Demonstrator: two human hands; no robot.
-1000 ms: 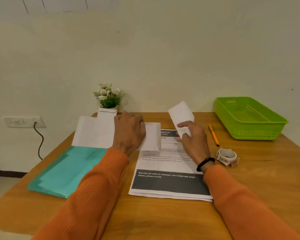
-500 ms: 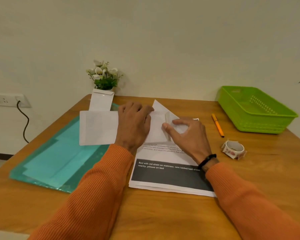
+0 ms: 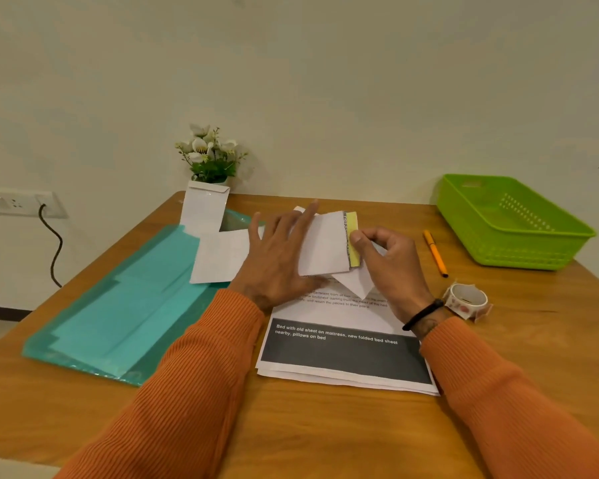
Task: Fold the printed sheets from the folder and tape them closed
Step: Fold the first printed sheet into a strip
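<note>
A folded white sheet with a yellow printed strip along its right edge lies over a stack of printed sheets at the table's middle. My left hand rests flat on the folded sheet's left part, fingers spread. My right hand pinches the folded sheet's right edge at the yellow strip. A second folded white sheet lies to the left, partly on a teal folder. A roll of patterned tape sits right of my right wrist.
An orange pen lies right of my hands. A green plastic basket stands at the back right. A white envelope leans against a flower pot at the back. A wall socket with a cable is at left.
The sheet that my right hand held up in the air has come down onto the stack and is folded over. My right hand now pinches its right edge.
</note>
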